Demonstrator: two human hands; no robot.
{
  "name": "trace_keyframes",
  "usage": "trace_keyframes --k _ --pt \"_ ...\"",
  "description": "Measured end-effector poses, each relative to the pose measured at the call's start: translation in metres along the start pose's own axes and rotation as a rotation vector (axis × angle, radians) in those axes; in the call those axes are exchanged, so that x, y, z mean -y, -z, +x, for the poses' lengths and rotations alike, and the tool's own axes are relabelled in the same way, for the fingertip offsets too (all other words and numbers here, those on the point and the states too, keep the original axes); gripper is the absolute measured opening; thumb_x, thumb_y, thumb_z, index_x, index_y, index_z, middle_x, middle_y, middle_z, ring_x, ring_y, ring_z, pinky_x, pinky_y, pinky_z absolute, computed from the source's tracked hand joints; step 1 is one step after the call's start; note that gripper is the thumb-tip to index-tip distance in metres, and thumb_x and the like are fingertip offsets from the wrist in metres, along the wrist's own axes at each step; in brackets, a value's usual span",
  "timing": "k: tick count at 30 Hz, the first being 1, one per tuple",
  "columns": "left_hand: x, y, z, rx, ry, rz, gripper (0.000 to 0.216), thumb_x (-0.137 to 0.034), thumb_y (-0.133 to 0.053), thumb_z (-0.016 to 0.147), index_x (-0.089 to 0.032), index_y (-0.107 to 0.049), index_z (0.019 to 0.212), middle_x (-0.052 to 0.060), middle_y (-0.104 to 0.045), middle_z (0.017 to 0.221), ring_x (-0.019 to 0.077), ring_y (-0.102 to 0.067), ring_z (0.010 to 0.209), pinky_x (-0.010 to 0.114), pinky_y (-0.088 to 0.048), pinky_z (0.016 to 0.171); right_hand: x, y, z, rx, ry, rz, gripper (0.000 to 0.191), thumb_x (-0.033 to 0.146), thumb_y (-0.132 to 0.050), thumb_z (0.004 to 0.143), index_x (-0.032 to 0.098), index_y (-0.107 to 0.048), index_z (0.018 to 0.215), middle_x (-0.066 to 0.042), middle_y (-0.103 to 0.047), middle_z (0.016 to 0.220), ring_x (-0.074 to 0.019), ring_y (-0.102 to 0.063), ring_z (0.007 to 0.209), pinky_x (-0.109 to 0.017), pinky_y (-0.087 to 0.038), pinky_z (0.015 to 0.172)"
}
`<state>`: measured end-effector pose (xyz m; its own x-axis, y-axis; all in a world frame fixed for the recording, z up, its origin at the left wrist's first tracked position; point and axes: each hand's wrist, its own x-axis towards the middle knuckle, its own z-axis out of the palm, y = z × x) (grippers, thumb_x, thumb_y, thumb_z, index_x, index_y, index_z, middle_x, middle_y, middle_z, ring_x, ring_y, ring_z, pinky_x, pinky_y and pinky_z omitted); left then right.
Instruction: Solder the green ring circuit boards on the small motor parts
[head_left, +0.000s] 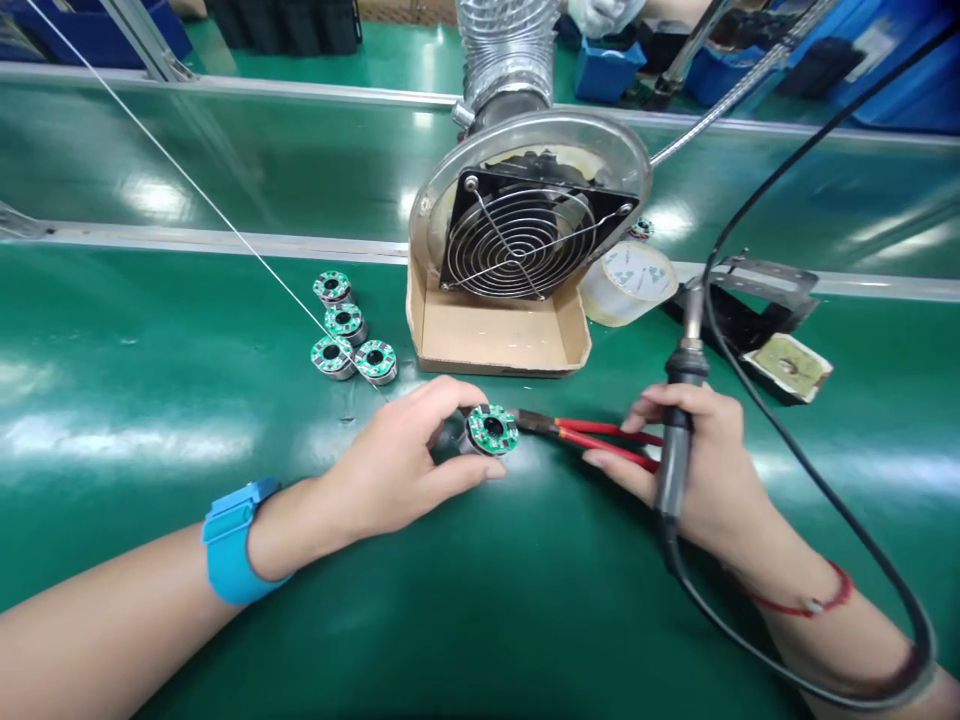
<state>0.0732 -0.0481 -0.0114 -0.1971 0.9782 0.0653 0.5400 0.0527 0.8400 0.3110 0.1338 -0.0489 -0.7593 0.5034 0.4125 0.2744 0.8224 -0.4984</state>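
Observation:
My left hand (pixel 397 450) grips a small round motor stator with a green ring-shaped circuit board (pixel 504 440) on top, thumb and fingers closed on its sides. A blue band circles the left wrist. My right hand (pixel 712 460) is closed around red-handled pliers (pixel 600 440), whose dark jaws point left and reach the board's right edge; I cannot tell whether they touch it. The same hand also holds a soldering iron (pixel 677 450), tip end upward, its black cable looping over the right forearm. Several similar stators (pixel 343 320) stand grouped to the left, boards facing up.
A fume extractor fan (pixel 517 250) with a metal duct hangs over an open cardboard tray (pixel 502 355). Right of it stand a roll of clear tape (pixel 630 285) and an iron holder with a yellowish sponge (pixel 791 365). A thin white cord (pixel 187 190) slants down from upper left.

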Motion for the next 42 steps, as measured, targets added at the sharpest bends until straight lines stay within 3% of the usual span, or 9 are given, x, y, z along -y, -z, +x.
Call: trace_keyframes --k 5,11,15,22,28,31,36,39,42 --pt "-0.004 0.001 -0.001 -0.006 0.005 0.076 0.025 -0.026 -0.074 0.086 -0.02 -0.058 0.104 -0.001 -0.064 0.093 0.0172 -0.061 0.084 0.028 -0.045 0.069 0.009 -0.002 -0.003 0.131 0.06 -0.045 0.028 0.023 -0.066 0.087 0.027 -0.058 0.113 -0.009 -0.071 0.109 -0.0298 -0.071 0.097 -0.048 -0.059 0.08" --pt "-0.004 0.0 -0.002 -0.035 -0.037 0.12 0.024 -0.025 -0.076 0.085 -0.021 -0.057 0.101 -0.001 -0.064 0.091 0.0162 -0.06 0.079 0.027 -0.043 0.066 0.013 -0.003 -0.011 0.049 0.064 0.013 0.042 0.016 -0.059 0.085 0.027 -0.046 0.123 -0.008 -0.066 0.109 -0.028 -0.07 0.097 -0.046 -0.06 0.08" --pt "-0.002 -0.001 -0.002 -0.062 -0.078 0.174 0.027 -0.023 -0.077 0.084 -0.019 -0.057 0.102 -0.001 -0.063 0.091 0.0128 -0.054 0.07 0.025 -0.039 0.059 0.034 0.006 -0.007 0.162 0.126 0.048 0.051 0.011 -0.059 0.077 0.026 -0.047 0.125 -0.01 -0.066 0.118 -0.0286 -0.068 0.106 -0.045 -0.058 0.086" --pt "0.0 -0.001 -0.003 -0.064 -0.115 0.289 0.027 -0.024 -0.077 0.083 -0.019 -0.057 0.101 -0.001 -0.063 0.091 0.0122 -0.052 0.066 0.025 -0.038 0.056 0.049 0.013 0.004 0.262 0.268 -0.131 0.043 0.007 -0.053 0.076 0.022 -0.05 0.115 -0.012 -0.067 0.106 -0.0307 -0.064 0.097 -0.049 -0.055 0.082" --pt "0.002 -0.004 -0.002 -0.044 -0.102 0.378 0.024 -0.024 -0.075 0.085 -0.019 -0.058 0.1 0.001 -0.065 0.094 0.0177 -0.062 0.077 0.028 -0.043 0.062 0.054 0.021 0.005 0.284 0.353 -0.302 0.025 0.012 -0.052 0.088 0.019 -0.052 0.111 -0.006 -0.058 0.083 -0.0224 -0.053 0.068 -0.033 -0.046 0.054" --pt "0.003 -0.005 0.001 -0.03 -0.061 0.296 0.022 -0.023 -0.073 0.086 -0.019 -0.059 0.103 0.002 -0.068 0.097 0.0196 -0.065 0.085 0.029 -0.046 0.065 0.054 0.02 0.006 0.241 0.331 -0.321 0.019 0.017 -0.05 0.093 0.018 -0.054 0.111 -0.005 -0.058 0.08 -0.0215 -0.057 0.068 -0.032 -0.048 0.056" --pt "0.007 -0.002 0.004 0.099 0.003 0.227 0.03 -0.021 -0.063 0.092 -0.019 -0.059 0.121 0.007 -0.069 0.117 0.0226 -0.065 0.1 0.034 -0.05 0.08 0.039 0.008 0.015 0.068 0.119 -0.477 0.029 0.027 -0.054 0.089 0.013 -0.059 0.115 -0.008 -0.059 0.082 -0.0272 -0.058 0.071 -0.039 -0.049 0.061" --pt "0.015 0.003 0.001 0.057 0.061 0.117 0.048 -0.015 -0.058 0.089 -0.019 -0.049 0.136 0.008 -0.063 0.122 0.0158 -0.061 0.08 0.031 -0.049 0.069 0.027 -0.002 0.013 0.039 0.062 -0.447 0.035 0.023 -0.058 0.083 0.015 -0.058 0.117 -0.01 -0.062 0.088 -0.0281 -0.059 0.075 -0.042 -0.051 0.065" --pt "0.022 0.007 -0.002 -0.075 0.141 -0.189 0.041 -0.011 -0.052 0.084 -0.02 -0.049 0.124 0.002 -0.059 0.104 0.0105 -0.051 0.067 0.025 -0.047 0.06 0.021 -0.009 0.001 0.005 0.048 -0.335 0.038 0.028 -0.064 0.084 0.02 -0.055 0.121 -0.011 -0.066 0.099 -0.0289 -0.063 0.084 -0.044 -0.053 0.073"
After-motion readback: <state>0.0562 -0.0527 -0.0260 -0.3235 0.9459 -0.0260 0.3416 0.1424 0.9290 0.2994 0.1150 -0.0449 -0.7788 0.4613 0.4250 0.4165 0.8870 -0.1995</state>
